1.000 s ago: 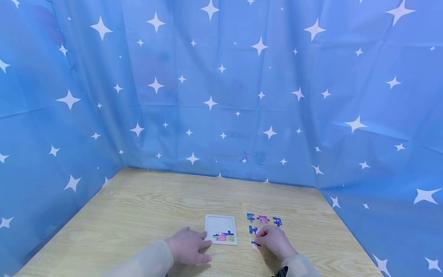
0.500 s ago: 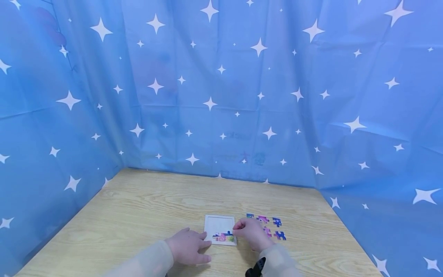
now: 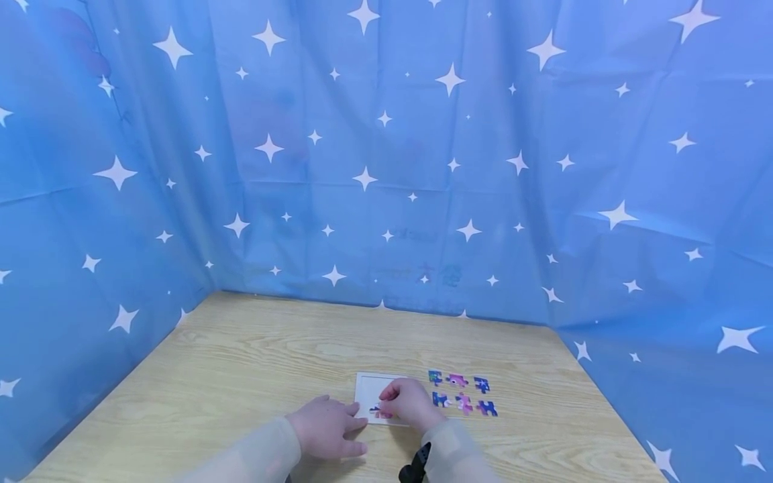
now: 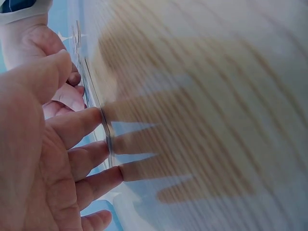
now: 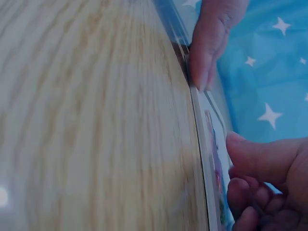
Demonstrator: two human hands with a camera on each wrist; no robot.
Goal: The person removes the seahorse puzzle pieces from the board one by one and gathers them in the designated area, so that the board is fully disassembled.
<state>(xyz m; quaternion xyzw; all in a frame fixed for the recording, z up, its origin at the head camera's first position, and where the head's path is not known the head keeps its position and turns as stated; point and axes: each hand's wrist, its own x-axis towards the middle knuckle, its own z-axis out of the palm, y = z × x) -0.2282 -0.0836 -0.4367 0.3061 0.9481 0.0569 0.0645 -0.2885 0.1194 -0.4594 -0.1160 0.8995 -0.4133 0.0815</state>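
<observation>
A white puzzle tray [image 3: 368, 386] lies on the table, with jigsaw pieces set along its near side, partly covered by my right hand. My left hand [image 3: 329, 427] lies flat at the tray's left edge with fingers spread; in the left wrist view, the left fingertips [image 4: 107, 147] meet that edge. Over the tray's lower part, my right hand [image 3: 413, 404] has thumb and fingers drawn together in a pinch on a puzzle piece, which the fingers mostly hide. The right wrist view has the right thumb [image 5: 255, 156] close above the tray and its coloured pieces.
To the right of the tray, loose puzzle pieces lie in two rows, among them a pink piece with an eye [image 3: 457, 380] and a dark blue one [image 3: 486, 408]. The wooden table [image 3: 272, 355] ends at a blue star-patterned curtain [image 3: 386, 201] behind and on both sides.
My right hand took the nearest loose piece from the right and carried it left, over the tray. The left hand has stayed at the tray's edge.
</observation>
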